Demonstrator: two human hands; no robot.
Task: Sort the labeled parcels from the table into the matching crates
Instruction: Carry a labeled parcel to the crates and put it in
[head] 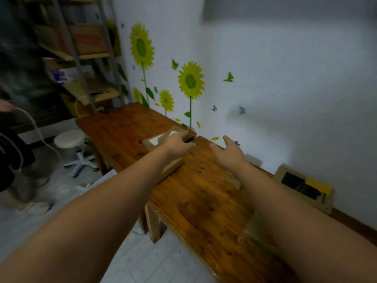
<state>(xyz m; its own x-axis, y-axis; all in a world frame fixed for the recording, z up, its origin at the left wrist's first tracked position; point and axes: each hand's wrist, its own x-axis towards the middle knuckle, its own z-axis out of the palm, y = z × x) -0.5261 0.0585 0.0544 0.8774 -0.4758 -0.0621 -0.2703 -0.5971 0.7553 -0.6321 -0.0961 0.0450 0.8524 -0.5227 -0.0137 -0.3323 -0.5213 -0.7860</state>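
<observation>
L hand (179, 145) grips parcel (158, 142) on table (204, 201); R hand (229, 153) open.

The left hand (179, 145) and forearm cover much of the brown parcel (157, 142), so its white label cannot be read. A second parcel (234, 180) hides under the right forearm. The shelf (81, 54) and a person at the upper left of the frame are blurred.

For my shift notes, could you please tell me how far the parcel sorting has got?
Done: nothing confirmable; no crates are in view. In hand: the left hand rests on a brown parcel on the table; the right hand hovers open. Left: that parcel and another under the right forearm.
</observation>
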